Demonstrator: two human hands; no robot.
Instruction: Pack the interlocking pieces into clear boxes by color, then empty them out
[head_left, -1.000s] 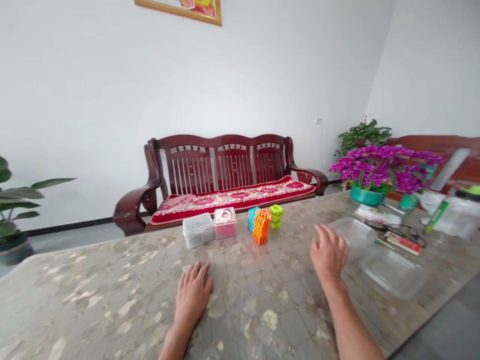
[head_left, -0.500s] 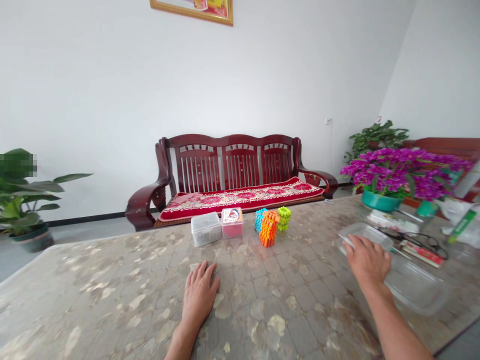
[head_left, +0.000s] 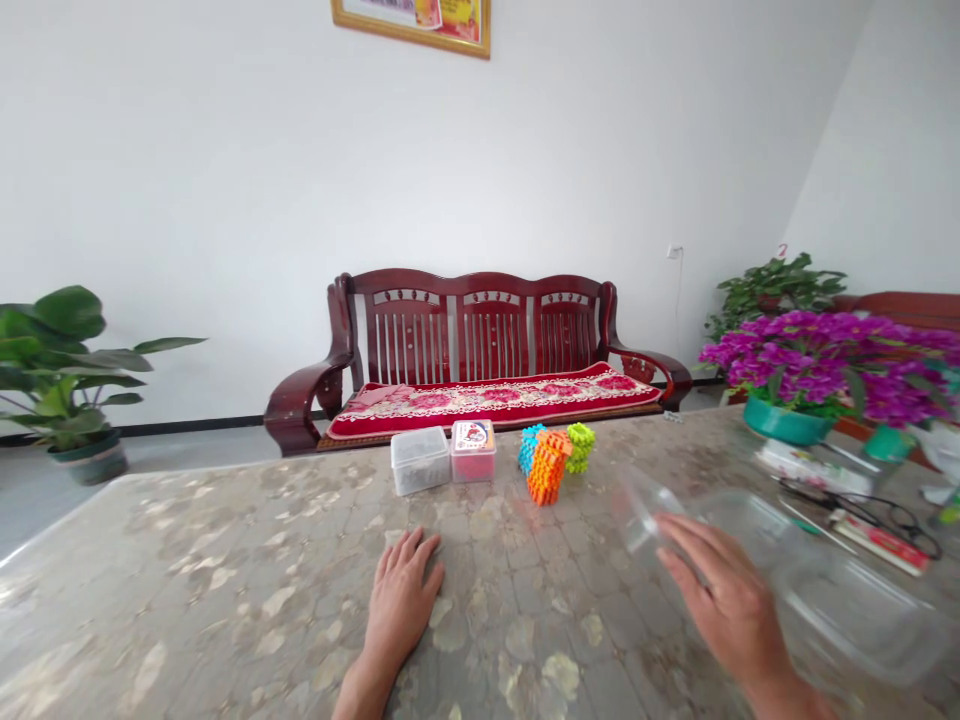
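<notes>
A dark red bench (head_left: 474, 285) stands against a white wall (head_left: 525, 150), beyond the far edge of a patterned table (head_left: 225, 600). The left hand (head_left: 403, 590) lies palm down on the table, fingers a little spread, with nothing in its hold. The right hand (head_left: 727, 600) is partly closed, thumb below and fingers above, pinching a clear plastic piece (head_left: 646, 510), blurred, so its exact shape is hard to tell. Along the table's far edge, left to right, sit a clear tub (head_left: 420, 462), a pink tub (head_left: 473, 455) just beside it, and blue (head_left: 529, 450), orange (head_left: 547, 468) and green blocks (head_left: 580, 448) grouped close together. Toward the table's right end are two clear trays (head_left: 862, 615) and purple flowers (head_left: 810, 360).
</notes>
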